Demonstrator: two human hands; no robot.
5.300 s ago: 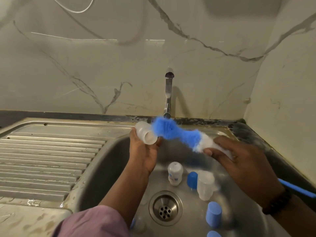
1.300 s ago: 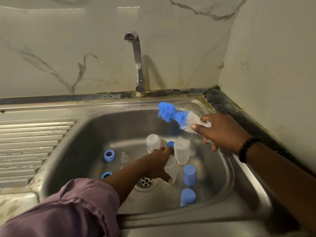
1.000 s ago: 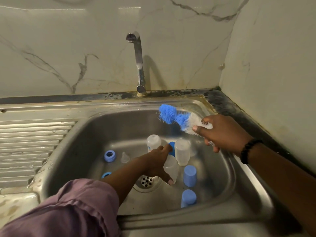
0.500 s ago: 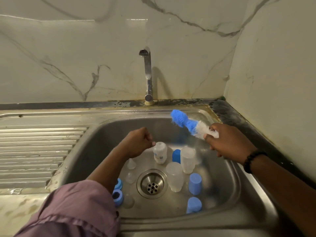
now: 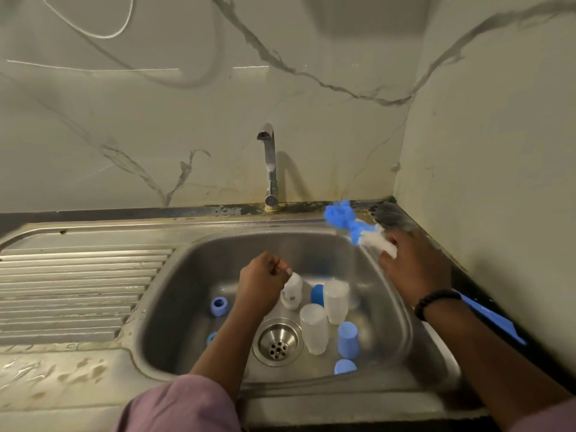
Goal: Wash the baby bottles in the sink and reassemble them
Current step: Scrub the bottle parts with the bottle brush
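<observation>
Below, bottles [image 5: 313,328] in sink [image 5: 199,263].

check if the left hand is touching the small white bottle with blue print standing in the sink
Touching. In the head view the left hand closes its fingertips on the top of the small white bottle with blue print, with no gap showing between them.

I saw a blue-and-white brush [image 5: 352,227] at 2 o'clock, light-blue caps [image 5: 347,339] at 5, a steel-grey sink [image 5: 193,275], grey-veined cream wall [image 5: 187,120], and a mauve sleeve [image 5: 180,403].
</observation>
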